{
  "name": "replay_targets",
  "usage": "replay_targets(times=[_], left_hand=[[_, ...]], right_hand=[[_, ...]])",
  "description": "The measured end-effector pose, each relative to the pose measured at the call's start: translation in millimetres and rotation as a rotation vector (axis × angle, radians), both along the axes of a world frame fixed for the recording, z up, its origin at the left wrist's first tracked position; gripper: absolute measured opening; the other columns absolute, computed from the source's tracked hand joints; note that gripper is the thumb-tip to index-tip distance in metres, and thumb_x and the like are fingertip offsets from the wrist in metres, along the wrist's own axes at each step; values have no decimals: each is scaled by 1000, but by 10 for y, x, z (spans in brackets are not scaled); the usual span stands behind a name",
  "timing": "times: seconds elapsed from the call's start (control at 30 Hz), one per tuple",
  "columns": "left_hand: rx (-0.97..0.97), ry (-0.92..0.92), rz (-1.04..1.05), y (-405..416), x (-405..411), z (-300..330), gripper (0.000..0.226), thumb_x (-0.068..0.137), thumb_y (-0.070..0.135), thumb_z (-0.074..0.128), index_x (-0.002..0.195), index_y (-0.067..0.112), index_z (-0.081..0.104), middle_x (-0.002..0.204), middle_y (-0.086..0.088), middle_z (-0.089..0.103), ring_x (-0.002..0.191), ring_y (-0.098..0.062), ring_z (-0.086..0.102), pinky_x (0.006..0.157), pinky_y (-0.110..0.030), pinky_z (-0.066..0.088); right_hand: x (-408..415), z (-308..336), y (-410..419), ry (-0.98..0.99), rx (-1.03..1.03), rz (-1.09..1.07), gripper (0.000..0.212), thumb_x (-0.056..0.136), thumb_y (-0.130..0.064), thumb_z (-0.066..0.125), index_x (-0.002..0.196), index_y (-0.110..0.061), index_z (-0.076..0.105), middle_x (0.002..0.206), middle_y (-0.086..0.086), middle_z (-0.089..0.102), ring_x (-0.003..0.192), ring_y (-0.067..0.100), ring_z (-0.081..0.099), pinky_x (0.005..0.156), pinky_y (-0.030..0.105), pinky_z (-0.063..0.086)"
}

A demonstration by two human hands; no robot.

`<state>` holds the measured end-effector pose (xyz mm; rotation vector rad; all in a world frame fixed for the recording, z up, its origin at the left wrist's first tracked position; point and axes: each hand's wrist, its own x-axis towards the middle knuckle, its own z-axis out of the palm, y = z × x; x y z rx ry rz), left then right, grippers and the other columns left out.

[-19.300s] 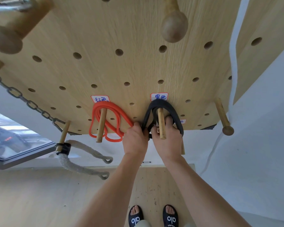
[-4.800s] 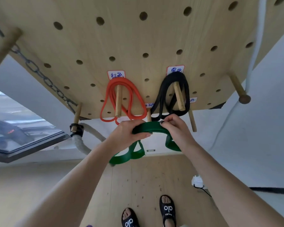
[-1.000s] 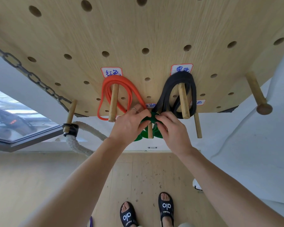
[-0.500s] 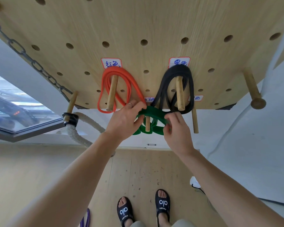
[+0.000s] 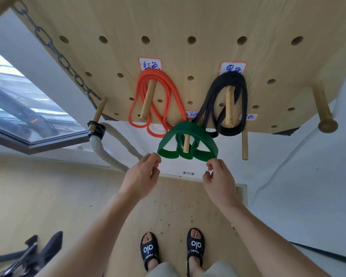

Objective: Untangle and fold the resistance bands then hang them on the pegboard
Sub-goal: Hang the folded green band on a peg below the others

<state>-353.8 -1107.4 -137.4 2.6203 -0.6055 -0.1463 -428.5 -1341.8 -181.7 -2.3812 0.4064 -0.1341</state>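
Note:
A folded green resistance band (image 5: 188,128) hangs on a short wooden peg (image 5: 186,144) at the lower edge of the wooden pegboard (image 5: 188,21). Up and to its left an orange band (image 5: 158,76) hangs folded on its own peg. A black band (image 5: 238,78) hangs on a peg to the right. My left hand (image 5: 142,176) is just below the green band's left end, fingers loosely curled, holding nothing. My right hand (image 5: 218,176) sits just under the band's right end, fingers also loosely curled and apart from it.
A thick rope (image 5: 112,144) and a chain (image 5: 68,66) hang at the board's left. Bare pegs (image 5: 244,144) (image 5: 324,108) stick out on the right. A window (image 5: 18,108) is at the left. Dark objects (image 5: 28,256) lie on the wooden floor at lower left, near my sandalled feet (image 5: 172,250).
Both hands have let go of the green band and dropped below it. The band now hangs by itself on the peg.

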Motion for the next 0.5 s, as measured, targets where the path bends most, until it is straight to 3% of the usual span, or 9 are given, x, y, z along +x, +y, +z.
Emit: replay_targets(times=[0.13,0.27,0.37,0.5], left_hand=[[57,68,-10,-56,-71,-79,21,103,19,53,124,22,54,114,3,64,88,-13,63,75,-29,58],[69,66,58,-197,53,-56,33,102,29,60,132,19,52,122,0,63,98,-16,67,81,-34,61],[69,67,121,-297,287,-22,35,101,27,62,132,19,48,123,-3,60,98,-23,69,80,-42,62],[100,42,85,-452,557,-31,33,100,24,62,128,16,46,117,-6,61,93,-29,68,77,-47,60]], right_hand=[[10,-34,2,28,-13,-1,19,92,-5,66,108,-11,58,105,0,59,78,15,57,68,25,45],[150,-18,-81,41,-43,-66,33,89,-9,71,118,-7,55,115,10,58,88,28,63,68,30,45],[357,57,-170,30,-90,-87,49,84,-12,77,126,-4,53,122,14,57,107,33,59,79,38,50],[574,126,-173,49,-150,-90,63,80,-19,82,133,-6,52,128,14,58,117,34,56,91,44,51]])
